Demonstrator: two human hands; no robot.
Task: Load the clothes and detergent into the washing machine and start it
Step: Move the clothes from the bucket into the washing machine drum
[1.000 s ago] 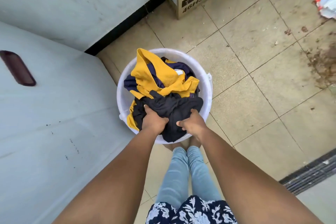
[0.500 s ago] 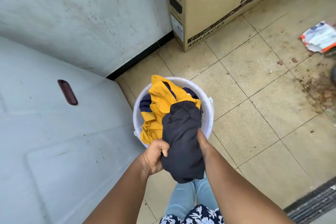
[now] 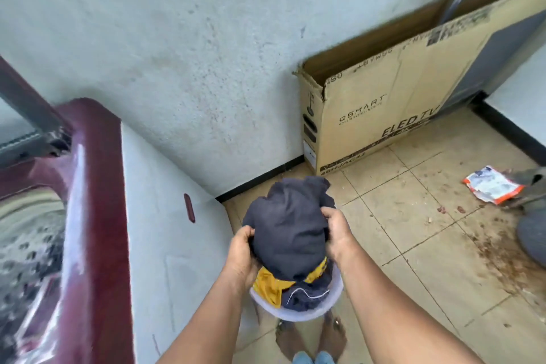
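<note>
Gripping a bunched, dark navy garment (image 3: 288, 230) with my left hand (image 3: 242, 254) and right hand (image 3: 336, 230), I am holding it above the white bucket (image 3: 295, 315) of yellow clothes (image 3: 270, 284).

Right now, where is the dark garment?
Centre of the head view: the dark garment is held up between left hand and right hand, above the white bucket, right of the washing machine.

soft even daylight, faint shadows; glare on the maroon rim (image 3: 88, 216); left edge blurred, wide-angle bending throughout.
</note>
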